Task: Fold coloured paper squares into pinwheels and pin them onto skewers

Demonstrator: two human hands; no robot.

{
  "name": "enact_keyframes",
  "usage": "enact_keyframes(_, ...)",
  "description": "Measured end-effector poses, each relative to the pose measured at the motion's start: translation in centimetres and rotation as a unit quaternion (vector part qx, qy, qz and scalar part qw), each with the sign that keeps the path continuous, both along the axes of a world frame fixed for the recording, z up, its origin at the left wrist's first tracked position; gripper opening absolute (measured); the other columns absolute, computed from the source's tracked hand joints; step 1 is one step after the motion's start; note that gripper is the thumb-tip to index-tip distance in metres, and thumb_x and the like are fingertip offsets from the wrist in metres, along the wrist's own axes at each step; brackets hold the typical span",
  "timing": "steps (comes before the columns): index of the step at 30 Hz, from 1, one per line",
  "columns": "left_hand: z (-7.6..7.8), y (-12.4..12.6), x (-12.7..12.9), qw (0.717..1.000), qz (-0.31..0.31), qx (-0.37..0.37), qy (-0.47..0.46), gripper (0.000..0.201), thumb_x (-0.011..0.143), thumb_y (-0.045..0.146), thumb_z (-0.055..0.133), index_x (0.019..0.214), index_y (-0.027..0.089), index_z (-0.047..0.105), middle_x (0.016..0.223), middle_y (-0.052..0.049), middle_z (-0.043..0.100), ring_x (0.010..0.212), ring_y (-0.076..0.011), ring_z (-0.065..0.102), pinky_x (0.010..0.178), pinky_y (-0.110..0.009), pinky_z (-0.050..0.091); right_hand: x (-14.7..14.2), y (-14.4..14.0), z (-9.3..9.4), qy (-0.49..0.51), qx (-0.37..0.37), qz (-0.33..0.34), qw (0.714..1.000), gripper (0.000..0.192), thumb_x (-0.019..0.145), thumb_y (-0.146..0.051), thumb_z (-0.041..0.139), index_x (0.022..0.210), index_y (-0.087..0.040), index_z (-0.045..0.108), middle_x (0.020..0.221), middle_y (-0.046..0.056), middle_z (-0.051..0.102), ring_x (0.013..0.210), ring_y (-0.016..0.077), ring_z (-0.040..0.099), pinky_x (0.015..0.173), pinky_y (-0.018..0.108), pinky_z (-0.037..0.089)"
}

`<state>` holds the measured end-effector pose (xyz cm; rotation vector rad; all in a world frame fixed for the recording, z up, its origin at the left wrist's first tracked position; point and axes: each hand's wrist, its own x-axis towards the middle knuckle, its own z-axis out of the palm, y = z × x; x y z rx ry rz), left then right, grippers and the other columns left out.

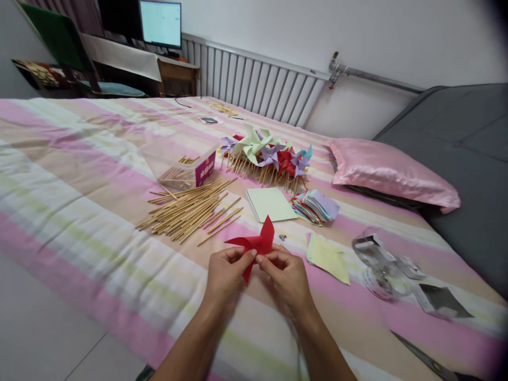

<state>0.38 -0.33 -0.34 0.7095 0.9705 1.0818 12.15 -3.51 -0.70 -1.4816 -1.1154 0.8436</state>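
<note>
Low in the frame's centre, the left hand (225, 275) and right hand (286, 278) meet over the bed (79, 174), fingers of both pinching a red paper pinwheel (256, 244) at its middle, keeping the folded blades together; wooden sticks (186, 211) lie just above-left

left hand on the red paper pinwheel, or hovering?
Touching. The head view shows the left hand pinching the red paper pinwheel at its lower edge, fingertips overlapping the paper; the right hand grips it too.
</note>
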Motion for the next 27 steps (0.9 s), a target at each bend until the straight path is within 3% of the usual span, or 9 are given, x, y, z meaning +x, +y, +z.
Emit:
enact_keyframes(8,0.0,0.4,-0.5,0.998,0.037,-0.008,0.042,0.021,0.056,0.027,0.078,0.059,0.012,0.064,0.055,-0.001,0.064,0.052,-0.0111,0.054,0.052,-0.022,0.040,0.2,-0.4,0.9,-0.057,-0.019,0.040,0.997,0.019,0.070,-0.038,0.071,0.073,-0.019,0.073,0.111,0.011,0.065,0.110,0.0261,0.057,0.078,0.032,0.049)
enact_keyframes(10,0.0,0.6,-0.8,0.996,0.069,-0.003,0.049,0.020,0.057,0.028,0.077,0.059,0.013,0.063,0.053,0.001,0.062,0.049,-0.0098,0.051,0.050,-0.021,0.038,1.1,-0.5,1.4,-0.049,-0.027,0.040,0.998,0.021,0.068,-0.039,0.072,0.075,-0.019,0.072,0.118,0.012,0.062,0.100,0.0250,0.062,0.072,0.031,0.050)
enact_keyframes(12,0.0,0.9,-1.0,0.995,0.086,0.003,0.052,0.019,0.057,0.027,0.076,0.059,0.013,0.063,0.053,0.001,0.061,0.049,-0.0093,0.050,0.050,-0.020,0.037,2.4,-0.4,1.4,-0.040,-0.026,-0.006,0.999,0.022,0.069,-0.038,0.070,0.078,-0.017,0.070,0.117,0.013,0.063,0.080,0.0205,0.066,0.066,0.031,0.051)
enact_keyframes(16,-0.4,1.2,-1.2,0.993,0.085,0.007,0.080,0.019,0.056,0.028,0.075,0.059,0.013,0.064,0.052,0.001,0.061,0.049,-0.0094,0.049,0.050,-0.020,0.037,5.2,0.4,-0.1,-0.150,-0.022,-0.118,0.981,0.019,0.074,-0.029,0.060,0.087,-0.018,0.068,0.086,0.009,0.071,0.077,0.0219,0.066,0.073,0.035,0.052)
enact_keyframes(22,-0.8,1.4,-1.2,0.991,0.076,0.008,0.112,0.018,0.056,0.028,0.075,0.059,0.013,0.066,0.051,0.002,0.061,0.047,-0.0090,0.049,0.049,-0.020,0.035,6.1,1.6,-2.5,-0.302,-0.081,-0.095,0.945,0.031,0.075,-0.019,0.054,0.104,-0.019,0.067,0.099,0.009,0.070,0.082,0.0210,0.066,0.080,0.035,0.049)
enact_keyframes(27,-1.2,1.2,-0.9,0.992,0.074,0.014,0.104,0.018,0.056,0.029,0.076,0.060,0.014,0.067,0.052,0.001,0.062,0.047,-0.0090,0.049,0.050,-0.020,0.036,6.0,2.2,-3.1,-0.384,-0.085,-0.061,0.917,0.021,0.077,-0.018,0.056,0.093,-0.020,0.070,0.099,0.007,0.069,0.078,0.0176,0.065,0.076,0.030,0.047)
